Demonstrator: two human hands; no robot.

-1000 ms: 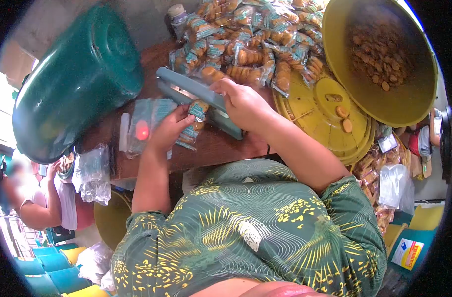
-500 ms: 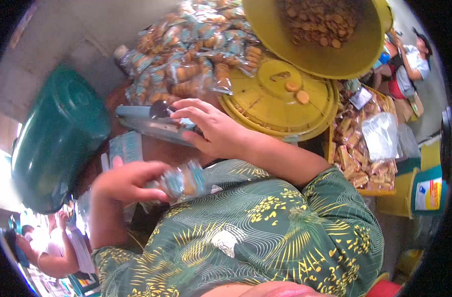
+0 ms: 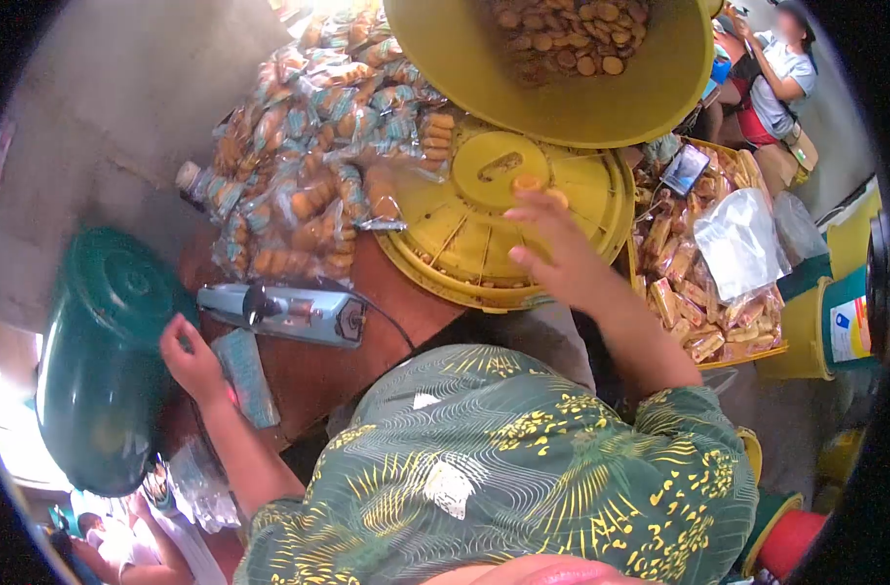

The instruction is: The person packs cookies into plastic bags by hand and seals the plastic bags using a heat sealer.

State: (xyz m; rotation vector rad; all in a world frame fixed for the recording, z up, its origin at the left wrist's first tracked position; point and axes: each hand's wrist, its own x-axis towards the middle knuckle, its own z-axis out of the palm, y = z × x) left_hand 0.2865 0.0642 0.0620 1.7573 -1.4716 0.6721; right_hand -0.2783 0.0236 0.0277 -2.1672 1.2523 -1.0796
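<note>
Two hands of mine are out over the work, set well apart! My left hand (image 3: 193, 363) hovers beside the green plastic bin (image 3: 104, 375), its fingers loosely bent and parted, just by the teal-printed wrappers (image 3: 246, 378) on the brown table (image 3: 401, 283). Over on the other side, my right hand (image 3: 565, 255) reaches across the yellow ribbed lid (image 3: 484, 234), fingers spread, tips right at the round biscuits (image 3: 528, 182) lying near its handle. Are they touching? I can't tell; my fingers partly cover one.

Between my hands sits the blue-grey bag sealer (image 3: 318, 319), black knob on top, dark cord (image 3: 398, 330) trailing off towards me. Behind it, what a heap: clear packets of biscuits (image 3: 313, 195), piled along the wall and reaching the lid's edge! Beyond the lid, the tilted yellow tub (image 3: 601, 115) shows loose biscuits (image 3: 572, 44) inside. To my right, a yellow crate (image 3: 742, 355) brims with wrapped packs (image 3: 674, 253), with a phone (image 3: 686, 172) and clear plastic bags (image 3: 737, 244) on top. Further back, there's a person in a pale shirt (image 3: 786, 83).
</note>
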